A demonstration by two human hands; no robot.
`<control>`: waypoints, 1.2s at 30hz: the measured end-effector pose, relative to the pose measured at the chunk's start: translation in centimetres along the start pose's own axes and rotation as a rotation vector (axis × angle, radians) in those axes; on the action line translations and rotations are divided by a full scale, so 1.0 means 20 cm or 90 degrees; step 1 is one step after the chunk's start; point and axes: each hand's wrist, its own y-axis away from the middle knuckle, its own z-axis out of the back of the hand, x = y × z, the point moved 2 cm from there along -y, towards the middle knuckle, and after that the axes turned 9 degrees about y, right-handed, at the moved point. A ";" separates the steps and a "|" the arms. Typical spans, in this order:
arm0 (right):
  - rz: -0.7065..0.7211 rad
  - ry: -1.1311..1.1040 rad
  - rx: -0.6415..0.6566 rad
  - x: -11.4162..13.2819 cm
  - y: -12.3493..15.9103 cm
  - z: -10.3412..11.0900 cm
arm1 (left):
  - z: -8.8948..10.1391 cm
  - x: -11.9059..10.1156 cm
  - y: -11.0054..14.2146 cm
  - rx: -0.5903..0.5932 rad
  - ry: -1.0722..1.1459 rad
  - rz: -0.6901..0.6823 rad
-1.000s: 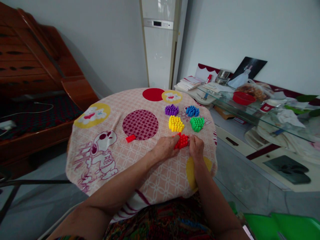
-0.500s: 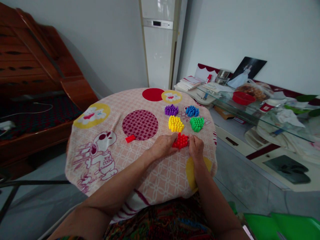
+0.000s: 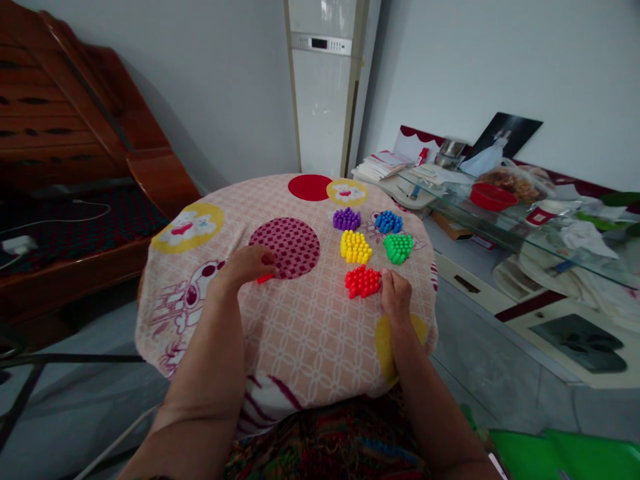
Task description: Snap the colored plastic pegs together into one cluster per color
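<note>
My left hand [image 3: 253,263] hovers at the left part of the table, its fingers curved but apart over a small red block [image 3: 265,278]. That block is partly covered by the fingers. My right hand [image 3: 397,293] rests by the right edge of a cluster of red pegs [image 3: 363,281]. Its fingers are pressed together, and what is between them, if anything, is hidden. Behind the red cluster stand clusters of yellow pegs [image 3: 355,247] and green pegs [image 3: 399,248]. Farther back are the purple pegs [image 3: 347,219] and blue pegs [image 3: 389,221].
A patterned cloth [image 3: 310,347] covers the round table. At the right is a glass shelf [image 3: 500,217] with a red bowl [image 3: 493,197] and papers [image 3: 384,165]. A wooden bench [image 3: 160,180] stands at the left, and a tall white cabinet unit [image 3: 323,107] behind.
My left hand has let go of the red peg cluster and moved left to the small red block. My right hand stays beside the cluster. The view has shifted slightly.
</note>
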 end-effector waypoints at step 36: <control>-0.012 -0.014 0.003 0.02 0.00 0.01 | -0.56 -0.59 -0.10 0.102 0.404 -0.275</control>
